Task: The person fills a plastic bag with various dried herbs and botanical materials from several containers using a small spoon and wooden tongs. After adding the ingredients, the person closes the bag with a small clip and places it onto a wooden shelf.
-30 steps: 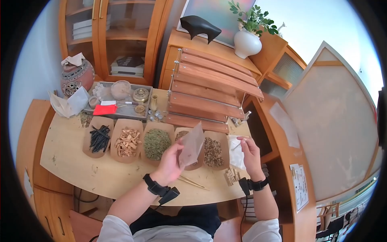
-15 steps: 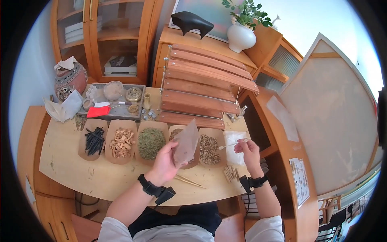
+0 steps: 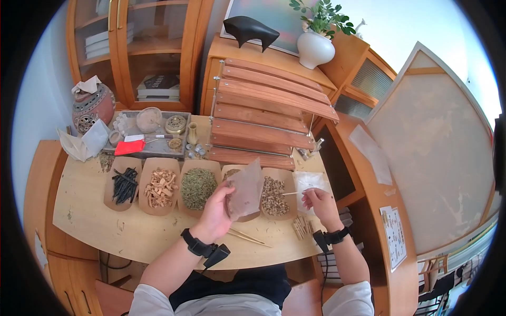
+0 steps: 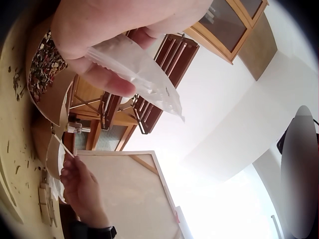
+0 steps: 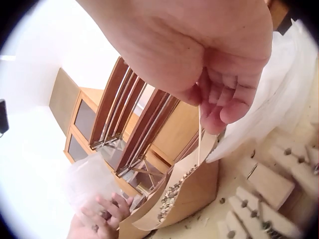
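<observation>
My left hand (image 3: 215,211) grips a translucent whitish pouch (image 3: 245,190) between thumb and fingers, in front of the row of trays. In the left wrist view the pouch (image 4: 132,67) slants away from the fingers. My right hand (image 3: 322,207) pinches a thin pale stick (image 3: 289,194) that points left over a brown paper tray (image 3: 286,211) of chopped brown pieces (image 3: 273,196). From the right wrist the stick (image 5: 200,144) reaches down at the tray's edge. A white plastic packet (image 3: 310,180) lies just behind the right hand.
More paper trays hold green dried herb (image 3: 197,188), tan chips (image 3: 161,188) and black strips (image 3: 124,185). Small wooden pegs (image 3: 302,227) and two slim sticks (image 3: 250,238) lie near the table's front. A slatted wooden rack (image 3: 263,113) and grey tray (image 3: 153,154) stand behind.
My right hand has come lower, and the stick has swung down over the end tray. The left hand still holds the pouch, nearly in place. The view has shifted slightly.
</observation>
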The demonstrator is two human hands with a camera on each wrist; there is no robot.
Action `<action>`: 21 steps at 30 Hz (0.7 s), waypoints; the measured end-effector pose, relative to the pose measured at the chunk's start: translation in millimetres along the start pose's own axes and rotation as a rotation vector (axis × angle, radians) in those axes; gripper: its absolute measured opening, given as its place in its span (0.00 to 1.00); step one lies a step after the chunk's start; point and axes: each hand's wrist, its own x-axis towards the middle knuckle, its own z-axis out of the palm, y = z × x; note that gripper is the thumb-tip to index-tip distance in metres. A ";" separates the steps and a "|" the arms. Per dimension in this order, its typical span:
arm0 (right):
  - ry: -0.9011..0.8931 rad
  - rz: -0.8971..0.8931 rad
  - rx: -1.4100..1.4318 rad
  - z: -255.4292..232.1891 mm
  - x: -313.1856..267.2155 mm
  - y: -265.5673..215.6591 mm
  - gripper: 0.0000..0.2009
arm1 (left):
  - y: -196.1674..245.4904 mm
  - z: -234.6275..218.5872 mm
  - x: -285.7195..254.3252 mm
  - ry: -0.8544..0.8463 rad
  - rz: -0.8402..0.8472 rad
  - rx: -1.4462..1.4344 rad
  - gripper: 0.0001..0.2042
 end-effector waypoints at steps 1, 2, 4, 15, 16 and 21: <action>-0.011 0.050 0.034 3.4 -1.9 -5.9 0.14 | -0.7 -0.4 0.7 0.008 0.001 0.000 0.23; -0.021 0.099 0.068 5.7 -2.3 -9.0 0.13 | 0.2 -0.2 0.0 0.000 -0.008 0.016 0.23; -0.059 0.151 0.145 7.9 1.8 -5.2 0.13 | 4.1 2.6 -4.1 -0.014 -0.027 0.050 0.23; -0.196 0.280 0.430 5.0 12.0 2.6 0.11 | 8.7 4.9 -6.7 -0.048 -0.033 0.067 0.21; -0.203 0.280 0.449 4.2 12.0 3.8 0.11 | 8.7 4.5 -6.6 -0.053 -0.029 0.072 0.21; -0.180 0.253 0.459 -2.5 8.3 -3.8 0.10 | 9.6 9.4 -8.9 -0.022 -0.009 0.094 0.20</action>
